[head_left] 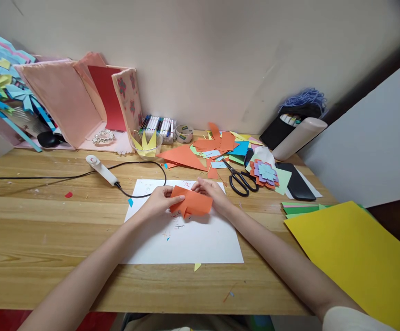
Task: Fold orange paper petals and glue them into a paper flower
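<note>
A piece of folded orange paper (196, 203) is held up just above a white sheet (186, 248) on the wooden table. My left hand (160, 200) grips its left end, thumb flat on the front and fingers behind. At the upper right edge, my right hand (211, 193) has its fingers bent round the paper, partly hidden behind it. A small flap sticks out at the paper's lower edge. Pen marks and tiny scraps show on the white sheet. Black-handled scissors (239, 178) lie right of my right hand, beside a layered paper flower (264, 173).
Orange and coloured offcuts (216, 145) are heaped behind my hands. A white hot glue gun-like stick (101, 170) trails a black cable (131, 163). A clear bowl (147, 146), tape roll (184, 133) and markers (158, 126) stand at the back. Yellow card (358, 257) lies right, near a dark phone (296, 181).
</note>
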A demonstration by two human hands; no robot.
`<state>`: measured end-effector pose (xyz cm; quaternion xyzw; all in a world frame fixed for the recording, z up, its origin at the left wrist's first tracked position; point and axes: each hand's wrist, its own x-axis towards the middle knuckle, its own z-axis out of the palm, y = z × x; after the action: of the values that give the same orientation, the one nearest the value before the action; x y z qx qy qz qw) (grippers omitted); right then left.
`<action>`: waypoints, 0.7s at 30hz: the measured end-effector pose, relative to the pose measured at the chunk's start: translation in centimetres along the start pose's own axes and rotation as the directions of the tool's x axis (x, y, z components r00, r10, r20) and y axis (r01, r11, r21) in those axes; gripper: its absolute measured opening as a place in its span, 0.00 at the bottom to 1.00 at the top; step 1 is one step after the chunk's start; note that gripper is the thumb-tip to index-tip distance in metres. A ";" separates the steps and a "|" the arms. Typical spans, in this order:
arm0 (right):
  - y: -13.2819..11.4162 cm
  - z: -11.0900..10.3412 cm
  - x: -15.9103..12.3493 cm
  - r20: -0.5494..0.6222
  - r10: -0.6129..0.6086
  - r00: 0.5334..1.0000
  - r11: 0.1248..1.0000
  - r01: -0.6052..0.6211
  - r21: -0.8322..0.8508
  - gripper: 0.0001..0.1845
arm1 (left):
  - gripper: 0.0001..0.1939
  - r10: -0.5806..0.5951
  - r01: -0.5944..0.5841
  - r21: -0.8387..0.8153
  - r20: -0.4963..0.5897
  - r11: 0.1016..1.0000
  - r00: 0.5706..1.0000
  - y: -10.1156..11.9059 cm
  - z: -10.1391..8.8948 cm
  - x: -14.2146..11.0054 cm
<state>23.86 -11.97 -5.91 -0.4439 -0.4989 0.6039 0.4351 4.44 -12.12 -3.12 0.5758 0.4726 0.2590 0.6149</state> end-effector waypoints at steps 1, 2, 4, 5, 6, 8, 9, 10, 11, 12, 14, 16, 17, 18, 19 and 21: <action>-0.1 -0.1 0.0 -0.022 0.008 1.000 0.998 -0.007 0.070 0.27 | 0.21 -0.007 0.006 -0.039 -0.041 0.999 0.999 0.0 0.1 0.1; -0.1 -0.1 0.1 -0.029 0.009 1.000 0.992 -0.006 0.123 0.29 | 0.22 -0.010 0.002 -0.081 -0.095 0.997 0.995 0.0 0.1 0.2; -0.2 0.2 -0.1 0.009 0.002 1.000 0.990 -0.003 0.139 0.30 | 0.22 -0.005 -0.028 -0.154 -0.206 0.988 0.979 0.0 0.4 0.3; -0.1 0.5 -0.2 0.025 -0.009 1.000 0.994 0.006 0.108 0.28 | 0.23 -0.001 -0.046 -0.191 -0.238 0.981 0.971 0.0 0.6 0.3; 0.0 0.8 -0.4 0.026 -0.019 0.999 0.998 0.017 0.058 0.25 | 0.23 0.000 -0.059 -0.229 -0.248 0.972 0.969 0.0 0.8 0.2; 0.4 1.5 -0.7 -0.042 -0.047 0.998 0.998 0.045 -0.038 0.20 | 0.24 -0.007 -0.056 -0.304 -0.202 0.951 0.979 0.0 1.2 0.1; 0.7 1.8 -0.9 -0.089 -0.069 0.994 0.995 0.062 -0.080 0.19 | 0.25 -0.011 -0.044 -0.335 -0.161 0.941 0.987 -0.1 1.3 0.0; 0.9 2.1 -1.0 -0.130 -0.095 0.987 0.989 0.079 -0.121 0.19 | 0.25 -0.016 -0.029 -0.357 -0.121 0.934 0.993 -0.2 1.5 -0.1; 1.1 2.2 -1.1 -0.158 -0.123 0.980 0.981 0.097 -0.165 0.18 | 0.25 -0.025 -0.009 -0.369 -0.088 0.929 0.996 -0.3 1.6 -0.2; 1.2 2.3 -1.2 -0.171 -0.153 0.973 0.969 0.114 -0.218 0.18 | 0.25 -0.040 0.014 -0.373 -0.062 0.928 0.997 -0.4 1.7 -0.2; 1.3 2.2 -1.3 -0.160 -0.228 0.960 0.922 0.160 -0.354 0.17 | 0.24 -0.074 0.056 -0.382 -0.032 0.922 0.997 -0.6 1.8 -0.3; 1.2 2.1 -1.4 -0.108 -0.327 0.939 0.824 0.228 -0.518 0.16 | 0.23 -0.096 0.076 -0.397 -0.029 0.915 0.995 -0.7 1.8 -0.2; 1.1 2.0 -1.4 -0.070 -0.376 0.924 0.755 0.261 -0.602 0.15 | 0.22 -0.100 0.078 -0.401 -0.035 0.913 0.994 -0.7 1.9 -0.2; 1.0 1.9 -1.5 -0.026 -0.413 0.910 0.676 0.287 -0.679 0.16 | 0.21 -0.102 0.076 -0.401 -0.044 0.913 0.994 -0.7 2.0 -0.2; 0.9 1.9 -1.6 0.019 -0.437 0.899 0.591 0.303 -0.748 0.17 | 0.20 -0.105 0.075 -0.397 -0.054 0.915 0.993 -0.7 2.0 -0.2; 0.8 1.7 -1.6 0.100 -0.447 0.889 0.413 0.305 -0.859 0.22 | 0.19 -0.105 0.070 -0.384 -0.069 0.921 0.992 -0.5 2.1 -0.2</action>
<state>22.52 -14.03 -6.33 -0.5179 -0.7838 0.1297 0.3171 6.11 -13.41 -3.79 0.4117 0.4653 0.3432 0.7045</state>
